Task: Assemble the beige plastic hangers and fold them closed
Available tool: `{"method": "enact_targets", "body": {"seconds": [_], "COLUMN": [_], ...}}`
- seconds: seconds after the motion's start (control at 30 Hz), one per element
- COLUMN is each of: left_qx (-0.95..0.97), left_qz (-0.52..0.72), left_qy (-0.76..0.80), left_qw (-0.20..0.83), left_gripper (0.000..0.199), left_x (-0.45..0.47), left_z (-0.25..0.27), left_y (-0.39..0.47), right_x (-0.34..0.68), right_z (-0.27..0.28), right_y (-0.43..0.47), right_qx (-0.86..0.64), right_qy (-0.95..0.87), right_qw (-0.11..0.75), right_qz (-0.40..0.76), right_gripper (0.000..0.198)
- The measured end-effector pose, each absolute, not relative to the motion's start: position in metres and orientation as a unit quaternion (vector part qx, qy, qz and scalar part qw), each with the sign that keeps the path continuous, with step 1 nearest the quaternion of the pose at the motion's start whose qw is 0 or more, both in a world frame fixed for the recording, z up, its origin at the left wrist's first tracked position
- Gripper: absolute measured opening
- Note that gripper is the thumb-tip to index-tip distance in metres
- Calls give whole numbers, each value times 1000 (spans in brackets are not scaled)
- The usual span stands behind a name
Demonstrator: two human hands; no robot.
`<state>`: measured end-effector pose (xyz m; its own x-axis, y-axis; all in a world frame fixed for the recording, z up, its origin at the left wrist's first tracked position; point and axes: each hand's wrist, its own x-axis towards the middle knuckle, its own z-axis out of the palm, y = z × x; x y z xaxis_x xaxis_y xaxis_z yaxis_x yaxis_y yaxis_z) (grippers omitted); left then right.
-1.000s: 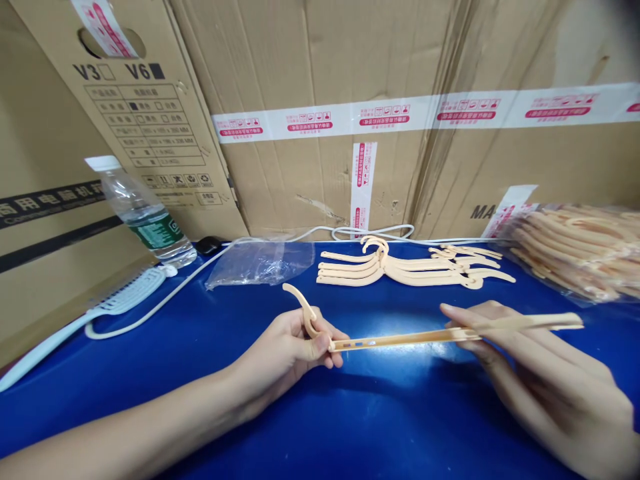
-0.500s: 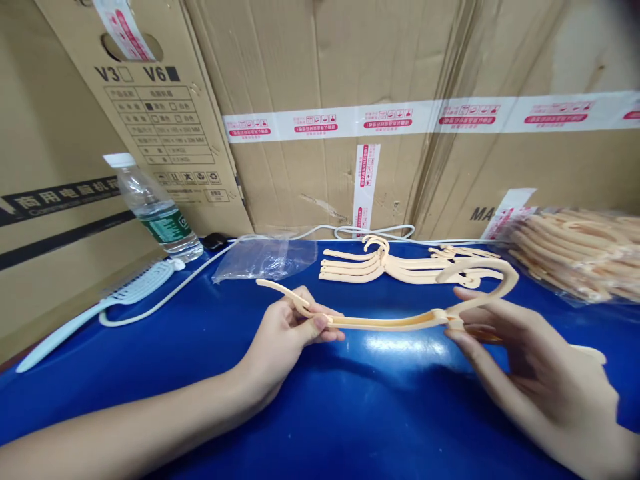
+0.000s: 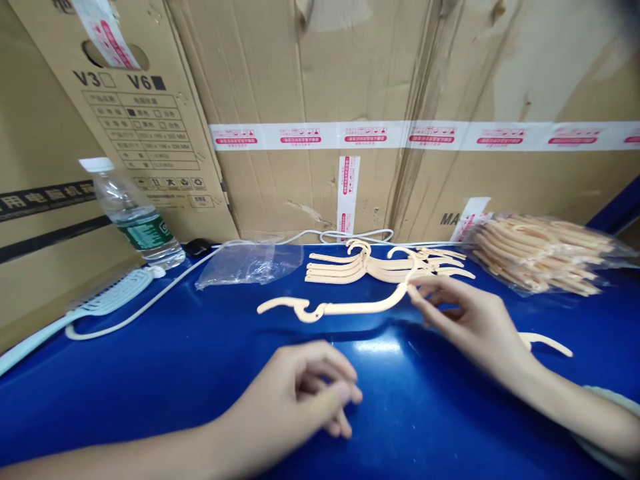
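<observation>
My right hand [image 3: 463, 320] pinches a cream folding clothes hanger [image 3: 360, 308] at its middle, just below the hook, and holds it over the blue tabletop. One arm of this hanger stretches out to the left and ends in a curved tip; its other arm is mostly hidden by my hand, with a curved end showing beyond the wrist. Lower and nearer, my left hand [image 3: 315, 387] is apart from the hanger, with loosely curled fingers and nothing in them. Behind the held hanger lies a row of similar hangers [image 3: 335, 272], overlapping on the table.
Bagged hanger parts [image 3: 540, 253] are heaped at the back right. A clear plastic bag [image 3: 250, 263], a white cable [image 3: 145, 310], a light-blue hairbrush [image 3: 117, 297] and a water bottle [image 3: 145, 230] occupy the left. Cardboard boxes [image 3: 310, 80] wall off the back.
My left hand has let go of the hanger's arm and come down nearer to me. My right hand has carried the hanger away, toward the row at the back.
</observation>
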<state>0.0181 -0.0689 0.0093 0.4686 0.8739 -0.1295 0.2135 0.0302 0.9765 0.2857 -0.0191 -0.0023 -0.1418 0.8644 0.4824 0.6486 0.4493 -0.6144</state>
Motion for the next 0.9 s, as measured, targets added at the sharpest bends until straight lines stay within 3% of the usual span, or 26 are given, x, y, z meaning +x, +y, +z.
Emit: {"method": "enact_targets", "body": {"seconds": [0.17, 0.23, 0.37, 0.47, 0.63, 0.77, 0.9], "left_qx": [925, 942, 945, 933, 923, 909, 902], "left_qz": [279, 256, 203, 235, 196, 195, 201], "left_qy": [225, 215, 258, 270, 330, 367, 381], "left_qw": [129, 40, -4, -25, 1, 42, 1], "left_gripper": [24, 23, 35, 41, 43, 46, 41], "left_x": [13, 12, 11, 10, 8, 4, -8], "left_z": [13, 13, 3, -11, -17, -9, 2], "left_y": [-84, -82, -79, -78, -76, -65, -43], "right_x": [277, 276, 277, 278, 283, 293, 303], "right_z": [-10, -13, -14, -12, -6, -3, 4], "right_y": [-24, -23, -19, -18, -17, -9, -3], "right_qx": [-481, -463, -395, -367, -368, -382, -378], "right_qy": [-825, -844, -876, -895, -905, -897, -901], "right_qw": [287, 265, 268, 243, 210, 215, 205], "right_qz": [75, 51, 67, 66, 40, 47, 60], "right_gripper": [14, 12, 15, 21, 31, 24, 20]}}
